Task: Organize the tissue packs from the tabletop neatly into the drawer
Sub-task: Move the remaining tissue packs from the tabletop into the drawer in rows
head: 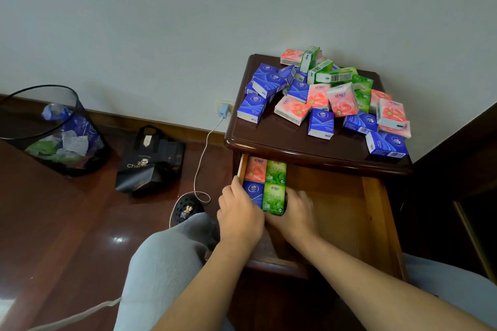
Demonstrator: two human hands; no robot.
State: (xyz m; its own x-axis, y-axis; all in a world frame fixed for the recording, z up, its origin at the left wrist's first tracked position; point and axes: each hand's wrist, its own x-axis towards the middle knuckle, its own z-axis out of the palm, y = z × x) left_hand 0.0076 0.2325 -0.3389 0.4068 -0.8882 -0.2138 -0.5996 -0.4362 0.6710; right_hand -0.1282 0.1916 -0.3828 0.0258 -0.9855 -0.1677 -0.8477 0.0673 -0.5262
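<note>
**Open nightstand drawer: hands and contents**

Landmark: the drawer (371,212), pulled out toward me under the dark nightstand top (271,140).

1. My left hand (239,216): over the drawer's left front corner, back of the hand up, forearm coming in from below. Fingers curl down over the near edge of the blue tissue pack (254,192); thumb lies along the drawer's left wall. It grips that pack's near side.

2. My right hand (294,213): inside the drawer, just right of the packs, blurred. Fingers bent and pressed against the right and near side of the front green tissue pack (273,197); I cannot tell whether they fully wrap it.

3. Packs in the drawer: four, flat, in a two-by-two block against the left wall. Rear row: pink rose-print pack (256,169) left, second green pack (276,171) right. Front row: the blue one left, the green one right. All four touch.

4. Drawer floor right of the block: bare wood.

5. On the nightstand top, above the drawer: loose heap of tissue packs (330,94), blue, pink and green, some on edge, barcodes showing.

6. Writing: red logos on the pink and green packs, too small to read. Left of the drawer on the floor, a black bag (150,161) reading "Cha…", the rest creased away.
</note>
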